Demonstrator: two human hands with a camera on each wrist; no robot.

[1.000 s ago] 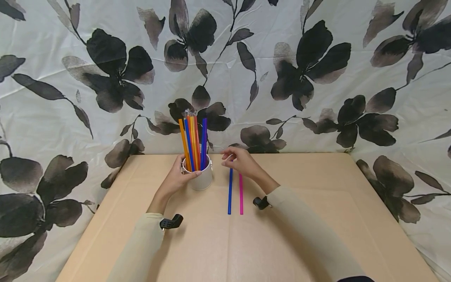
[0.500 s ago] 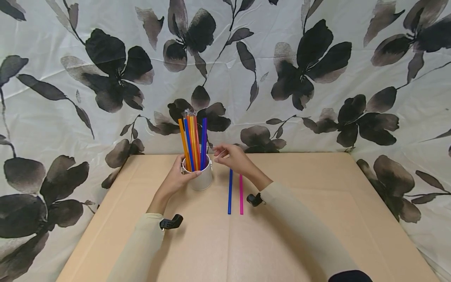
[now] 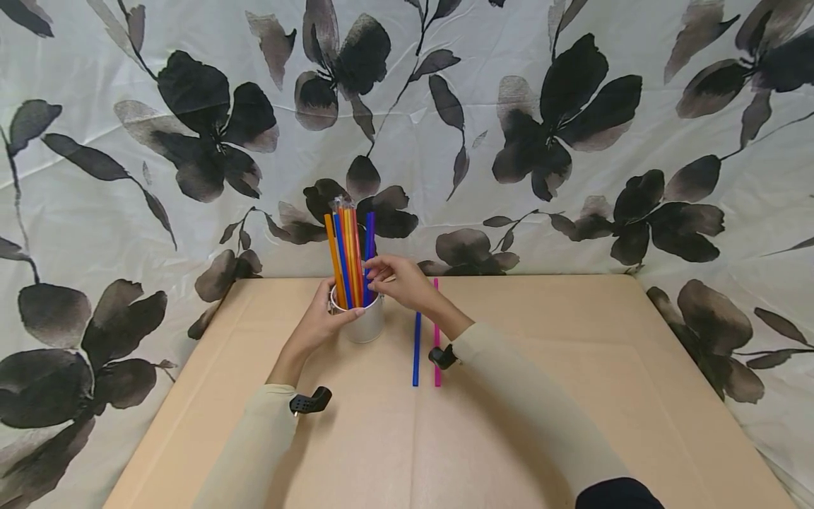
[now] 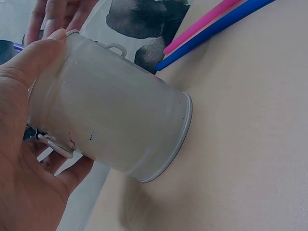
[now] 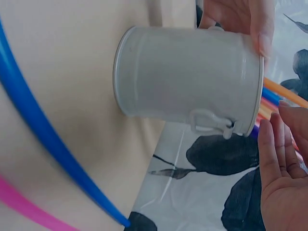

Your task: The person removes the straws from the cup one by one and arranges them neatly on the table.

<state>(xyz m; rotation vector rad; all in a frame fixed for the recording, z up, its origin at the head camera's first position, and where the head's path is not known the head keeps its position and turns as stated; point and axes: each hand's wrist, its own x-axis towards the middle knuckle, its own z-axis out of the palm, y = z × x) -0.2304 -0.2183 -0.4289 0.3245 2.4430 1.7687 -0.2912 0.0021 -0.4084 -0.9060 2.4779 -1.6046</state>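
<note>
Upright on the board, a white bucket (image 3: 365, 329) (image 4: 115, 106) (image 5: 187, 77) holds several straws (image 3: 346, 254) in orange, yellow, red, blue and purple-blue. Around its left side curls the left hand (image 3: 311, 325) (image 4: 29, 120) (image 5: 240, 19), thumb on the rim. Fingers extended and thumb apart, the right hand (image 3: 407, 286) (image 4: 60, 17) (image 5: 286, 168) is at the purple-blue straws (image 3: 369, 244), just above the rim; whether it touches one is unclear. Right of the bucket lie a blue straw (image 3: 416, 353) (image 4: 216, 31) (image 5: 48, 130) and a pink straw (image 3: 437, 297) (image 4: 207, 19), partly covered by the right arm.
A tan board (image 3: 356, 445) carries everything. Behind it hangs a white cloth (image 3: 445, 35) printed with dark flowers. Each wrist wears a black device, and the right forearm crosses above the board from the lower right.
From beside the bucket, the right hand has moved left to the straws standing in it. The left hand keeps its grip, and the bucket and loose straws stay in place.
</note>
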